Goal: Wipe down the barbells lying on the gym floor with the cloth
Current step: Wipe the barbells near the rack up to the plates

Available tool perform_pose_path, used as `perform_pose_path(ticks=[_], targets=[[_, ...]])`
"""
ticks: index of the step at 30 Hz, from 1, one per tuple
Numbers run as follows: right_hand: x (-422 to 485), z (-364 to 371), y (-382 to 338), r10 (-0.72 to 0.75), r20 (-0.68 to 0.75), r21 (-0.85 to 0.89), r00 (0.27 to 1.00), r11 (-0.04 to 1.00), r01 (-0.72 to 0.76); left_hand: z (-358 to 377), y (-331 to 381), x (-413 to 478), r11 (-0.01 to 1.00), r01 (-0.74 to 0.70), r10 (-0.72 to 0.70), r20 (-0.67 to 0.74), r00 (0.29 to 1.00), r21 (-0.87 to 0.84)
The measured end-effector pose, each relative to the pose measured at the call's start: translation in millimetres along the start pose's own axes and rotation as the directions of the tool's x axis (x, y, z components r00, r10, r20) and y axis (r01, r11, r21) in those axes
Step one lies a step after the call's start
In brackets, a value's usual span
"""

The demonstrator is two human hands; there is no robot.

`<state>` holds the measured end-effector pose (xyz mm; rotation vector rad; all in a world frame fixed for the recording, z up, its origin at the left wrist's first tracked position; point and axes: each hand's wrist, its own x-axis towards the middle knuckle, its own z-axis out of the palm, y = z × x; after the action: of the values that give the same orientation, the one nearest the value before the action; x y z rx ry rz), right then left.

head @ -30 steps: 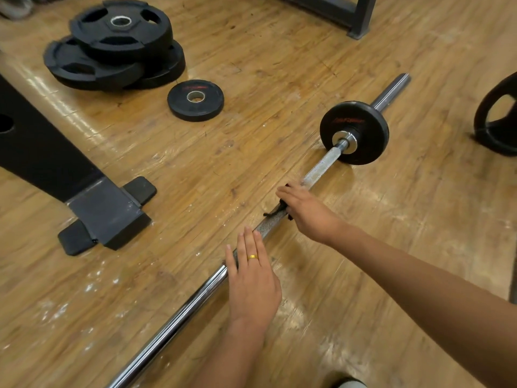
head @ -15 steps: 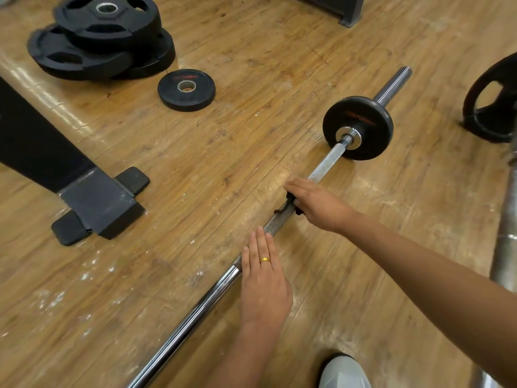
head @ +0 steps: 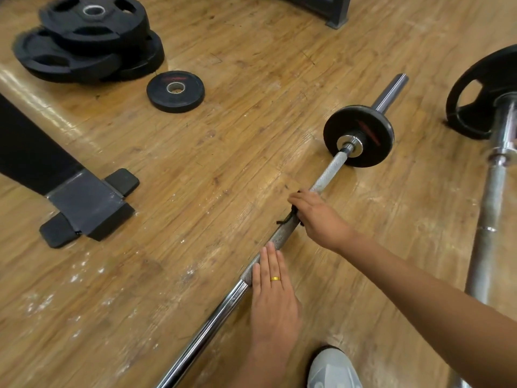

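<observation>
A chrome barbell point(head: 223, 306) lies diagonally on the wooden floor, with a small black plate point(head: 359, 135) on its far end. My right hand point(head: 316, 217) grips the knurled shaft through a dark cloth point(head: 289, 217), of which only a frayed edge shows under the fingers. My left hand point(head: 272, 292) rests flat on the shaft nearer to me, fingers straight, a gold ring on one finger. A second barbell point(head: 492, 214) lies at the right with a large black plate point(head: 481, 93) on it.
A stack of black plates point(head: 89, 40) and one small loose plate point(head: 175, 91) lie at the far left. A black bench foot point(head: 84, 208) sits at the left. A rack base point(head: 333, 12) stands at the back. My grey shoe point(head: 333, 368) is near the bottom edge.
My right hand with the cloth has slid along the shaft toward the plated end. My left hand stays on the bar. The view has shifted, bringing the second barbell into sight.
</observation>
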<state>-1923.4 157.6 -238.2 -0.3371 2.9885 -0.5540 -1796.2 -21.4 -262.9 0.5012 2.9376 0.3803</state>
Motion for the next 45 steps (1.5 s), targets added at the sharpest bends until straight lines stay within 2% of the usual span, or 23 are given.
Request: perform_pose_path(ticks=[3,5,7,10,11,13,17,19,23,24,28,30,32,34,39,41,42,45], targets=[[-24.5,1.5,-7.9,-0.155,0.07,0.012,0.985,0.988,0.154,4.3,4.9,-8.0,1.0,-0.03,0.03,-0.001,1.0,-0.002],[-25.9,-6.1,4.4,-0.198,0.099,-0.011,0.975,0.98,0.2,5.7,8.3,-11.6,0.999,-0.037,0.038,0.012,0.999,-0.023],[-18.8,-11.3,21.5,-0.116,0.076,-0.019,0.99,0.993,0.117,7.2,12.2,-14.4,0.998,-0.039,0.04,0.032,0.999,-0.045],[-12.8,-11.9,31.0,0.086,-0.041,0.025,0.995,0.996,-0.085,8.0,16.7,-19.0,0.997,-0.046,0.049,0.039,0.998,-0.061],[-16.3,-8.3,26.5,0.105,-0.057,0.029,0.993,0.994,-0.104,8.4,17.2,-20.4,0.997,-0.054,0.056,0.036,0.998,-0.061],[-31.2,1.2,16.0,0.042,-0.065,0.028,0.997,0.999,-0.04,9.2,17.9,-21.6,0.996,-0.063,0.065,0.035,0.997,-0.06],[-46.3,-4.8,17.3,-0.17,0.034,0.034,0.985,0.985,0.169,9.8,19.4,-21.8,0.995,-0.053,0.057,0.044,0.997,-0.082],[-31.4,-11.7,33.6,-0.118,0.038,0.018,0.992,0.993,0.118,10.0,19.3,-21.4,0.996,-0.056,0.059,0.043,0.997,-0.073],[-12.2,-9.8,32.5,0.067,-0.06,0.078,0.996,0.995,-0.062,8.6,14.9,-17.8,0.996,-0.039,0.042,0.036,0.998,-0.076],[-15.0,-3.6,26.0,0.046,-0.056,0.075,0.997,0.996,-0.042,8.3,13.3,-16.4,0.996,-0.034,0.037,0.039,0.999,-0.08],[-24.4,-3.1,18.9,-0.214,0.039,0.04,0.976,0.976,0.213,6.6,3.6,-10.3,0.997,-0.039,0.04,0.016,0.999,-0.061],[-7.6,-11.3,32.4,-0.216,0.064,0.004,0.974,0.976,0.216,5.0,-1.6,-7.5,0.998,-0.055,0.055,-0.001,0.998,-0.036],[11.0,-15.2,39.3,-0.107,0.039,0.029,0.993,0.994,0.106,2.6,-6.5,-4.2,0.999,-0.048,0.048,0.005,0.999,-0.023],[19.3,-10.5,32.1,-0.059,-0.014,0.047,0.998,0.997,0.059,-0.3,-10.4,1.0,1.0,-0.026,0.026,0.003,1.0,-0.016],[8.7,5.4,3.8,-0.286,0.029,0.031,0.958,0.958,0.285,-2.0,-22.8,13.1,1.0,-0.012,0.012,-0.028,1.0,0.004],[24.0,-1.9,13.0,-0.317,0.053,-0.003,0.947,0.948,0.318,-1.4,-28.9,16.8,1.0,-0.016,0.016,-0.033,0.999,0.014],[34.5,-5.5,21.9,-0.275,0.053,-0.01,0.96,0.961,0.276,-1.9,-31.7,19.0,1.0,-0.015,0.015,-0.034,0.999,0.02],[62.2,-18.7,48.3,-0.025,-0.03,0.037,0.999,0.999,0.026,-3.2,-38.5,24.9,0.999,-0.003,0.004,-0.023,1.0,0.047]])
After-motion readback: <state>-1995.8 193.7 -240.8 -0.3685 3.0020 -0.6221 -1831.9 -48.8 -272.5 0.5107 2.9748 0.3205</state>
